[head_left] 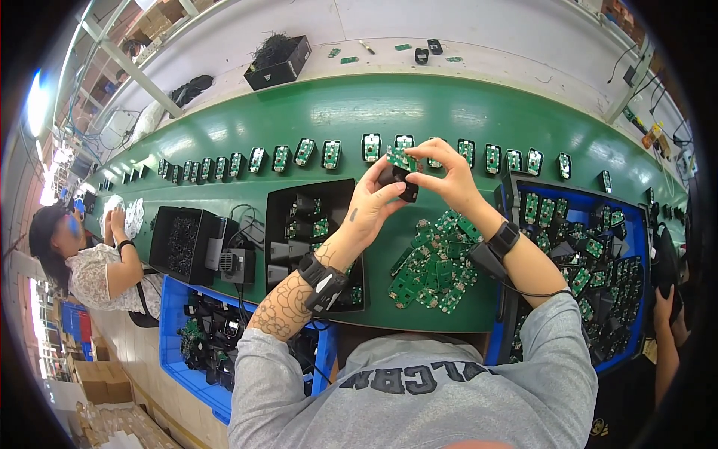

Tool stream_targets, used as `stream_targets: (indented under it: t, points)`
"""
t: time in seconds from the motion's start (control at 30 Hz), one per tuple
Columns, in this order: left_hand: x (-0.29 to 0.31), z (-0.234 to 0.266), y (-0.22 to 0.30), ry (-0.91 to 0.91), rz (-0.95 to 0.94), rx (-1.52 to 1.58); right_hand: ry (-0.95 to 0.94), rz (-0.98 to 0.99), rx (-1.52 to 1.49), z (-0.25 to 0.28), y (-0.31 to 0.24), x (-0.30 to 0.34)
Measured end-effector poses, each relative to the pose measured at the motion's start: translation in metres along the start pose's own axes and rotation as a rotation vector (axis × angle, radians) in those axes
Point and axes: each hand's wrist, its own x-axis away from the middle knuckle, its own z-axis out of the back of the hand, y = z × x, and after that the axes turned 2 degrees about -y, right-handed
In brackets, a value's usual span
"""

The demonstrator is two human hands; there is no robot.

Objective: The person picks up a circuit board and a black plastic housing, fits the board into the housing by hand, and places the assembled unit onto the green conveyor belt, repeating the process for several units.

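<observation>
The circuit board (402,159) and tabletop (336,105) are green, the housing (408,192) black, the crate (193,391) blue, the black-lettered shirt (449,415) grey.

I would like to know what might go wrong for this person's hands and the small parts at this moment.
The right hand seems to hold the green board only by its fingertips, so it might slip and get lost in the pile of loose boards.

The right hand is close to the row of filled cases, and might nudge one.

Room on tabletop (269,120) behind cased boards (331,154), loose-board pile (434,266) nearer.
</observation>
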Motion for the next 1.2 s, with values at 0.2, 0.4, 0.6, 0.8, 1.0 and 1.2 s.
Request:
stream_targets:
  t: [0.2,0.4,0.6,0.8,1.0,1.2]
  points:
    - [0.003,-0.004,0.002,-0.018,0.029,-0.001,-0.016,-0.003,-0.101,-0.008,0.006,-0.001]
    - [-0.005,-0.014,-0.002,-0.088,0.054,-0.056,0.052,0.022,-0.135,0.002,0.018,0.009]
    - [0.002,0.003,-0.011,0.064,0.001,-0.163,0.117,0.118,-0.044,-0.014,0.014,0.003]
    - [-0.007,0.007,-0.011,0.070,-0.052,-0.117,0.142,0.099,-0.059,-0.004,0.008,0.006]
    - [-0.006,0.015,-0.011,0.108,-0.134,0.056,0.033,0.028,-0.248,-0.007,0.011,0.004]
    - [-0.003,0.011,-0.010,0.135,-0.145,0.025,-0.001,-0.094,-0.424,-0.005,0.017,0.003]
